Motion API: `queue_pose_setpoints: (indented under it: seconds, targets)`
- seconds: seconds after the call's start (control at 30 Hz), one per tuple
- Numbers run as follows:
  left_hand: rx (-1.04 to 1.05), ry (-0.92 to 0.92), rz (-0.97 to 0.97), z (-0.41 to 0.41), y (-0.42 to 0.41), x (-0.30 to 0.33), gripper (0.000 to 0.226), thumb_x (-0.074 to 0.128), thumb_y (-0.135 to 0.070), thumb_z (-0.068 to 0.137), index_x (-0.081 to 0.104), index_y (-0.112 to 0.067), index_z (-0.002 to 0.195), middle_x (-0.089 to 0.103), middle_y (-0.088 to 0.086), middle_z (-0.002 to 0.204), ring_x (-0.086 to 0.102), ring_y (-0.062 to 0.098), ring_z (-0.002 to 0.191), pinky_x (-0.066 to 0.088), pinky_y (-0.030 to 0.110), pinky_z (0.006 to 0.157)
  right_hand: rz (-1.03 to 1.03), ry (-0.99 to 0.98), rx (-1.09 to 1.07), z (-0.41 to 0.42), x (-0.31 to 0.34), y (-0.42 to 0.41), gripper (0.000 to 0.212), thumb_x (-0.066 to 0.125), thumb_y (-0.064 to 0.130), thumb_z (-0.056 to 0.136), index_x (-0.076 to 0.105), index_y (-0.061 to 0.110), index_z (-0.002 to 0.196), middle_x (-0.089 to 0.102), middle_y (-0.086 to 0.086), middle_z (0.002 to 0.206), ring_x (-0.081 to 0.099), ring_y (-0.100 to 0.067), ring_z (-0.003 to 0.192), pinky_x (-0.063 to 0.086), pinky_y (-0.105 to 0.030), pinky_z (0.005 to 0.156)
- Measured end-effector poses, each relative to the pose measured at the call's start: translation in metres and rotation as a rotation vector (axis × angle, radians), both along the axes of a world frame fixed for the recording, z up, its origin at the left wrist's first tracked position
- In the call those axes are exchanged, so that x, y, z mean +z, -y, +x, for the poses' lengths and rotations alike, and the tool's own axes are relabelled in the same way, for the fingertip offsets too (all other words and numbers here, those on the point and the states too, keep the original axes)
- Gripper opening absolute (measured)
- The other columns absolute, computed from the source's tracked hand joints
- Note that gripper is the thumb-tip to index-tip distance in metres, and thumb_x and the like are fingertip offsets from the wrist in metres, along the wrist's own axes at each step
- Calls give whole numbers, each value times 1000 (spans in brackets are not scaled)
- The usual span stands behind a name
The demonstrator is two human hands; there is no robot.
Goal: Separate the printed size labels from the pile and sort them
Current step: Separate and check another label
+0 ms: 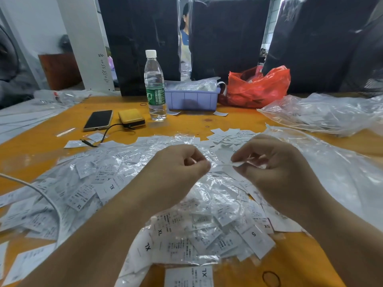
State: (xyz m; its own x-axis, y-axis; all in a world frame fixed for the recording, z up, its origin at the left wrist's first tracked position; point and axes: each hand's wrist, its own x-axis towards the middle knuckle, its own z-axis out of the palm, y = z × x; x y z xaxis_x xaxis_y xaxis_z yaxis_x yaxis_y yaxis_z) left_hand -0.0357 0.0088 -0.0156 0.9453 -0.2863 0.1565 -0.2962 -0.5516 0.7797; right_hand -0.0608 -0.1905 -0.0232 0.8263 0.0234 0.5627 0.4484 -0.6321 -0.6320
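Fingers of right hand pinch thin white label.

Soft, even overhead light is filling the scene, casting only faint shadows. Glare is glinting off the crinkled clear plastic bags and the glossy orange tabletop. The wide lens is bowing the edges, and the fingertips are smearing slightly with motion.

label between hands: print unreadable | pile fine print: too small | cable: cut off at left edge
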Motion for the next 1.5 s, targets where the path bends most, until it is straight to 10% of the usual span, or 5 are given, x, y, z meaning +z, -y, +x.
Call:
queue_pose_setpoints:
  seconds: [0.23,0.53,0.93,1.23,1.5]
  targets:
    - [-187,-272,-457,-9,13,7,20,62,-31,93,65,-15,105,68,-5,69,58,10,57,47,24,45,185,-161,412,-10,5,-11,9,72,22,82,77,24,90,63,-27,79,55,-52,76,48,-65,68]
    - [-42,-29,-427,-2,3,5,19,62,-1,91,69,-18,88,70,-5,68,59,9,56,49,23,47,-190,-133,29,-9,13,12,29,60,9,87,72,30,103,65,7,66,52,-5,42,41,-17,43]
    - [-86,23,-241,-10,15,-6,21,66,-8,89,68,-29,86,72,-5,74,61,12,60,55,35,56,-560,-400,-451,-6,22,28,39,43,-3,81,64,20,105,61,3,97,57,-20,87,53,-39,80]
    - [-22,57,-341,-1,5,-2,21,68,-2,87,68,-23,87,73,0,74,64,12,58,54,22,54,-809,-585,-446,-10,19,21,38,47,6,79,58,23,111,62,2,102,59,-23,90,54,-34,73]
    - [-54,48,-272,-6,11,-6,21,67,-3,88,68,-24,87,73,0,75,64,11,60,55,22,56,-813,-575,-442,-10,13,13,28,51,6,84,34,21,67,42,1,71,38,-15,59,34,-28,51]
